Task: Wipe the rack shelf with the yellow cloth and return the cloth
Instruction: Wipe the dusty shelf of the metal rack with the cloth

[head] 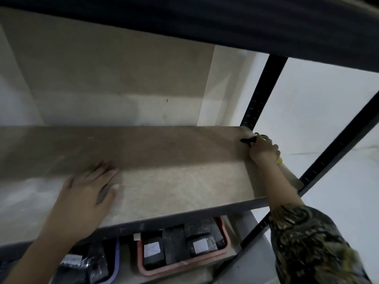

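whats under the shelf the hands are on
Below the rack shelf sits a red tray holding black boxes, two with white labels, and a blue-rimmed tray beside it. The shelf's front edge covers their back parts.

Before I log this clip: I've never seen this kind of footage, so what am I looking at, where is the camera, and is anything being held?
This is one wide-angle picture from a camera worn on a person's head, looking forward and down; there is no robot. The brown board is a rack shelf on a black metal frame. The left hand lies flat on the shelf, fingers straight, holding nothing. The right hand reaches to the shelf's far right corner with fingers curled round a yellow cloth, which mostly hides under the hand. A small black thing at that corner is too unclear to name. On the shelf below, a red tray holds dark boxes.
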A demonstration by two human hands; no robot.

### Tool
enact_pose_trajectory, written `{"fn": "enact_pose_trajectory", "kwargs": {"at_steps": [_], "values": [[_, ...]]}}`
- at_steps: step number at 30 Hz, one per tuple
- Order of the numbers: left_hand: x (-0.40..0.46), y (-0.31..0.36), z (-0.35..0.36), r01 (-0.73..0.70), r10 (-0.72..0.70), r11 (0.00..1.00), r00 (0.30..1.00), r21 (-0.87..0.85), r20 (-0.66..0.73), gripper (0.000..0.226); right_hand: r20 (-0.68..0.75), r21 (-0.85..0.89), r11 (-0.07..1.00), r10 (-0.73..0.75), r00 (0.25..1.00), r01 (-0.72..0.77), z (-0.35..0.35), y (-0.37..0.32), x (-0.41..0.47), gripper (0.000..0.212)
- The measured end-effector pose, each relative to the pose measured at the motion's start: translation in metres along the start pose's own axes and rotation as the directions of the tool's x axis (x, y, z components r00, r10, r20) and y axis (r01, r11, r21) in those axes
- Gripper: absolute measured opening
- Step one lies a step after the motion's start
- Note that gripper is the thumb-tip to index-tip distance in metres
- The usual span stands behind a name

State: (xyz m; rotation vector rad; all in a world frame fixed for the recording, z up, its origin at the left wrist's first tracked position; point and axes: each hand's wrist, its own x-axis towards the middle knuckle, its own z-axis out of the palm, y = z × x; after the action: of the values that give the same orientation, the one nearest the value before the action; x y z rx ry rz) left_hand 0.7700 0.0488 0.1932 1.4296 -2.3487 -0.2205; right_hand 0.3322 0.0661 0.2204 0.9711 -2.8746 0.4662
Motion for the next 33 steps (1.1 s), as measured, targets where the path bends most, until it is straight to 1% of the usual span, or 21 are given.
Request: {"fn": "enact_pose_trajectory", "kwargs": {"at_steps": [4, 7, 8, 9, 10, 12, 14, 15, 16, 17, 18, 19, 20, 22, 23, 24, 25, 27, 29, 31, 33], "values": [[0.001, 0.002, 0.0, 0.013, -0.013, 1.0, 1.0, -0.003, -0.01, 0.073, 0.033, 0.012, 0.978, -0.211, 0.977, 0.21, 0.007, -0.039, 0.01, 0.041], [0.002, 0.006, -0.001, 0.013, -0.013, 1.0, 1.0, -0.003, -0.005, 0.073, 0.077, 0.018, 0.925, -0.38, 0.922, 0.38, 0.012, -0.077, 0.001, 0.043], [0.002, 0.006, -0.001, 0.016, -0.016, 1.0, 1.0, -0.006, -0.001, 0.072, 0.111, 0.022, 0.894, -0.446, 0.888, 0.447, 0.014, -0.094, -0.008, 0.042], [0.001, 0.006, -0.001, 0.021, -0.021, 1.0, 1.0, -0.011, 0.0, 0.071, 0.143, 0.026, 0.845, -0.532, 0.835, 0.534, 0.017, -0.111, -0.019, 0.042], [0.001, 0.006, -0.001, 0.024, -0.024, 1.0, 1.0, -0.018, 0.001, 0.068, 0.161, 0.038, 0.776, -0.627, 0.762, 0.63, 0.02, -0.129, -0.035, 0.042], [0.0, 0.006, -0.001, 0.024, -0.024, 0.999, 1.0, -0.025, 0.001, 0.062, 0.165, 0.115, 0.601, -0.797, 0.581, 0.791, 0.024, -0.158, -0.079, 0.041], [-0.002, 0.006, -0.001, 0.027, -0.027, 0.999, 1.0, -0.036, 0.0, 0.057, 0.161, 0.216, 0.424, -0.904, 0.396, 0.88, 0.026, -0.174, -0.129, 0.043], [-0.003, 0.006, -0.003, 0.03, -0.03, 0.999, 1.0, -0.042, -0.002, 0.057, 0.158, 0.275, 0.356, -0.933, 0.323, 0.893, 0.025, -0.175, -0.145, 0.044], [-0.003, 0.006, -0.004, 0.032, -0.033, 0.998, 0.999, -0.048, -0.005, 0.056, 0.149, 0.354, 0.308, -0.951, 0.272, 0.883, 0.02, -0.174, -0.155, 0.044], [-0.003, 0.007, -0.005, 0.032, -0.032, 0.998, 0.999, -0.051, -0.004, 0.056, 0.128, 0.443, 0.288, -0.958, 0.258, 0.849, 0.012, -0.168, -0.158, 0.041], [-0.003, 0.007, -0.007, 0.028, -0.028, 0.998, 1.0, -0.048, 0.002, 0.057, 0.076, 0.525, 0.279, -0.956, 0.282, 0.804, 0.003, -0.162, -0.153, 0.035], [-0.003, 0.005, -0.01, 0.025, -0.024, 0.999, 1.0, -0.043, 0.012, 0.058, 0.023, 0.577, 0.302, -0.935, 0.354, 0.759, -0.003, -0.152, -0.14, 0.029], [-0.004, 0.001, -0.014, 0.027, -0.027, 0.999, 0.999, -0.046, 0.018, 0.058, 0.008, 0.562, 0.386, -0.887, 0.462, 0.731, -0.009, -0.142, -0.123, 0.027], [-0.006, -0.011, -0.024, 0.03, -0.03, 0.998, 1.0, -0.061, 0.007, 0.058, 0.102, 0.317, 0.67, -0.728, 0.678, 0.672, -0.013, -0.118, -0.091, 0.035], [-0.008, -0.02, -0.029, 0.035, -0.034, 0.998, 0.999, -0.057, 0.003, 0.057, 0.169, 0.174, 0.772, -0.635, 0.754, 0.611, -0.008, -0.108, -0.08, 0.039], [-0.012, -0.03, -0.035, 0.047, -0.047, 0.998, 0.999, -0.043, 0.006, 0.054, 0.222, 0.071, 0.82, -0.568, 0.792, 0.568, -0.002, -0.104, -0.078, 0.042], [-0.015, -0.042, -0.039, 0.067, -0.067, 0.997, 0.998, -0.026, 0.006, 0.049, 0.242, 0.036, 0.84, -0.533, 0.81, 0.542, 0.005, -0.107, -0.085, 0.045], [-0.024, -0.067, -0.048, 0.103, -0.103, 0.995, 0.995, -0.014, -0.003, 0.042, 0.182, 0.05, 0.82, -0.569, 0.802, 0.57, 0.012, -0.125, -0.119, 0.044], [-0.034, -0.09, -0.06, 0.129, -0.13, 0.992, 0.991, -0.008, -0.017, 0.044, 0.107, 0.071, 0.741, -0.672, 0.733, 0.668, 0.016, -0.148, -0.174, 0.04], [-0.041, -0.113, -0.071, 0.167, -0.167, 0.986, 0.985, -0.008, -0.042, 0.051, 0.081, 0.14, 0.615, -0.788, 0.61, 0.776, 0.016, -0.176, -0.245, 0.039], [-0.045, -0.132, -0.077, 0.22, -0.22, 0.975, 0.974, -0.004, -0.048, 0.046, 0.083, 0.27, 0.453, -0.89, 0.449, 0.849, 0.017, -0.203, -0.31, 0.045]]}}
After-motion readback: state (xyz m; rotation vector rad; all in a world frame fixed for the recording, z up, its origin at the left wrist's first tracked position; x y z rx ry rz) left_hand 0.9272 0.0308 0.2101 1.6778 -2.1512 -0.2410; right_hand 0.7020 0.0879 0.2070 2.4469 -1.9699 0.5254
